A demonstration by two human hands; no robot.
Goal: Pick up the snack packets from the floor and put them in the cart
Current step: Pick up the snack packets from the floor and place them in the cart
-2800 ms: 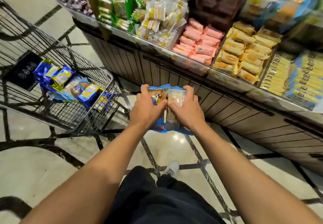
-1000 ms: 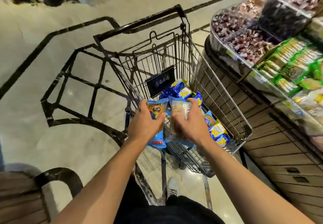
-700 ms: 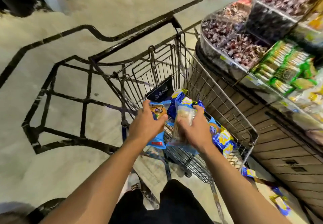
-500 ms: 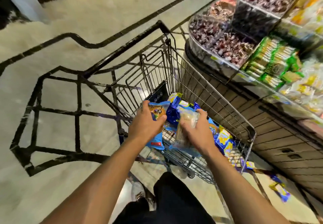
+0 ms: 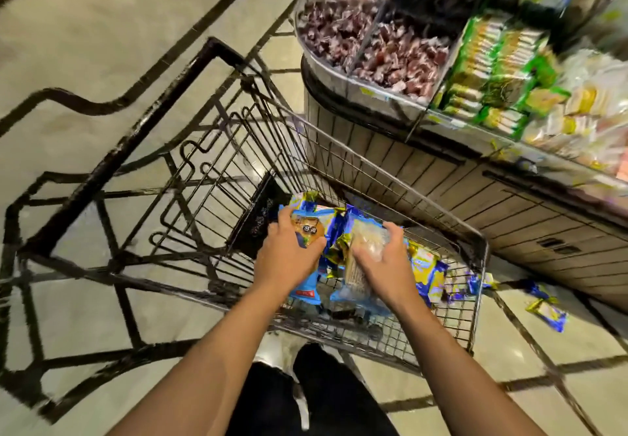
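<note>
A: What fills the scene?

B: The pale floor point(image 5: 85, 44) with dark inlaid lines, a display stand point(image 5: 441, 177) of sweets and biscuits on the right, and the wire cart point(image 5: 339, 167) drawn up against it. The person stands at the cart's near end, both arms reaching into the basket.

A: What is in the cart?

B: A heap of blue and yellow snack packets point(image 5: 426, 274) on the basket floor, towards the stand side.

A: And the hands?

B: The left hand point(image 5: 289, 258) grips a blue packet point(image 5: 307, 231) with an orange picture, fingers curled over its top and thumb across its face. The right hand point(image 5: 384, 265) holds a clear packet point(image 5: 358, 258) of pale biscuits, fingers spread and bent round its upper end. Both packets are inside the rim, low over the heap.

A: So which step is this?

B: The drop-off, as it looks. The packets only need releasing onto the pile.

A: Is that the end?

B: Likely not. At least two loose packets point(image 5: 547, 311) lie on the floor between the cart and the stand. The next move calls for letting go, turning right, and bending down for those.
</note>
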